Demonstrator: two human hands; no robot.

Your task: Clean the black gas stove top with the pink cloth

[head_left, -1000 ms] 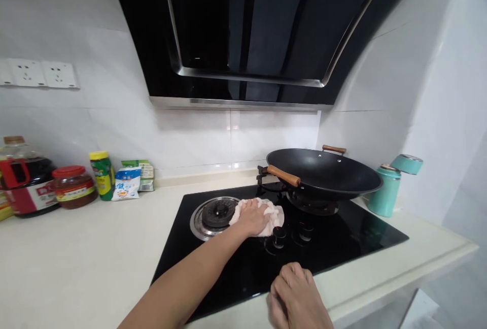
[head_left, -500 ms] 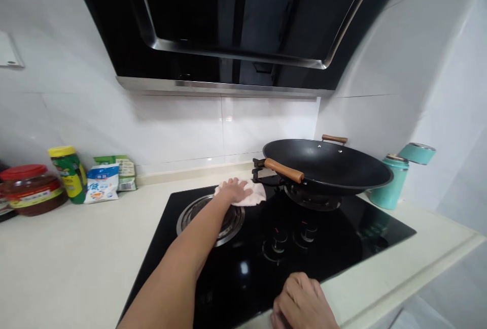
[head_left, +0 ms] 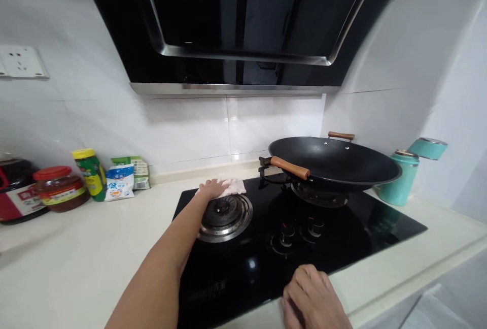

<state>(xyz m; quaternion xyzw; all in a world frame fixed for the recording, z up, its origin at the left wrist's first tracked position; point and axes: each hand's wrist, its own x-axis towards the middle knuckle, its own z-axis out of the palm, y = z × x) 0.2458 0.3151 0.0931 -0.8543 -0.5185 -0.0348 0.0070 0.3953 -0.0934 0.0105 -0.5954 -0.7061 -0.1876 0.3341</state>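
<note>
My left hand (head_left: 213, 188) presses a pale pinkish-white cloth (head_left: 235, 186) onto the black glass hob (head_left: 236, 278), just behind the left burner (head_left: 224, 217). The fingers lie over the cloth and partly cover it. My right hand (head_left: 314, 298) rests at the hob's front edge by the counter, its fingers curled in; nothing shows in them. Between that hand and the wok stand two control knobs (head_left: 287, 235). A large black wok (head_left: 335, 164) with wooden handles sits on the right burner.
A black range hood (head_left: 243, 24) hangs low over the hob. On the left counter stand a dark bottle (head_left: 23, 194), a red-lidded jar (head_left: 63, 192), a yellow-capped green container (head_left: 91, 174) and small packets (head_left: 120, 183). A turquoise flask (head_left: 401, 179) stands right of the wok.
My left hand has slid the cloth leftward, behind the left burner, uncovering more of it. The view has turned slightly left. My right hand stays at the hob's front edge.
</note>
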